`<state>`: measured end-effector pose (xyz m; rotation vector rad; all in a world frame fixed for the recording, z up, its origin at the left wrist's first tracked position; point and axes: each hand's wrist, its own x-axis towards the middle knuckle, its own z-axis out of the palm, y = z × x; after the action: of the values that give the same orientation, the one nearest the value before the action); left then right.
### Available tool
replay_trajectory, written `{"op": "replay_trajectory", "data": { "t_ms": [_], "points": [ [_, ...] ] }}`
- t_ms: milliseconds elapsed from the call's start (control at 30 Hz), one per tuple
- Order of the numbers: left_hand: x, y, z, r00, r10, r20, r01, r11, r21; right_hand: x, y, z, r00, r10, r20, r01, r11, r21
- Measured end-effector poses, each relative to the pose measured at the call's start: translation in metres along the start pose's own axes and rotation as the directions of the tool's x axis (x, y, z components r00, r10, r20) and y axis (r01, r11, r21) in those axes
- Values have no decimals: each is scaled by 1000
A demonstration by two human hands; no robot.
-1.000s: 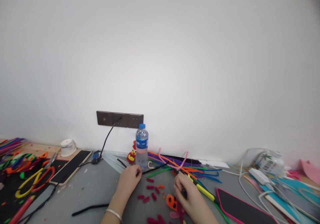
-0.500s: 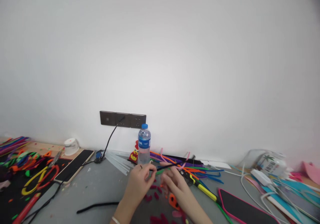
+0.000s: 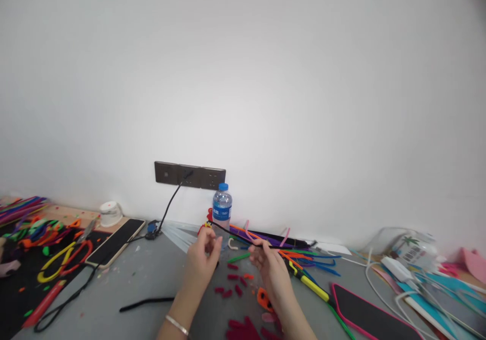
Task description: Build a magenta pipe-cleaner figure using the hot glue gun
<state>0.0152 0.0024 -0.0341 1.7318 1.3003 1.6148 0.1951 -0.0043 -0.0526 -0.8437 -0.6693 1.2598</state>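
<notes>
A long black pipe cleaner [image 3: 232, 232] slants across in front of me, pinched by my right hand [image 3: 270, 269] between thumb and fingers. Its left end rises just above my left hand [image 3: 203, 259], whose fingers are loosely curled with the thumb apart, seemingly holding nothing. A second black pipe cleaner [image 3: 146, 302] lies on the grey table and passes behind my left forearm. Short dark-red pieces [image 3: 238, 289] are scattered between my hands, with more dark-red pieces [image 3: 243, 328] nearer me. An orange looped piece [image 3: 263, 299] is beside my right wrist.
A water bottle [image 3: 222, 211] stands near the wall, ahead of coloured pipe cleaners [image 3: 315, 260]. Yellow-handled pliers [image 3: 313, 285] and a pink-edged phone [image 3: 368, 312] lie right. On the left are another phone [image 3: 116, 243], scissors [image 3: 78, 256] and a black cable [image 3: 169, 206].
My hands have moved apart. The left has let go of the black pipe cleaner, while the right still grips it; its left end now points up and left.
</notes>
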Motion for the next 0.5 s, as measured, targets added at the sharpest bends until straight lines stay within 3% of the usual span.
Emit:
{"op": "replay_trajectory", "data": {
  "t_ms": [100, 233, 333, 500],
  "points": [
    [7, -1, 1, 969, -213, 122, 238, 936, -260, -2, -5, 1, 1000, 8, -14, -8, 999, 48],
    [9, 4, 5, 847, -397, 353, 530, 677, -511, -6, 3, 6, 994, 39, 98, -36, 999, -24],
    [7, 5, 5, 832, -423, 360, 554, 584, -593, -9, 13, 7, 982, 51, 183, -24, 989, -146],
    [9, 4, 1, 835, -466, 292, 532, 553, -640, -8, 10, 5, 975, 12, 222, 25, 986, -165]
  ]
}}
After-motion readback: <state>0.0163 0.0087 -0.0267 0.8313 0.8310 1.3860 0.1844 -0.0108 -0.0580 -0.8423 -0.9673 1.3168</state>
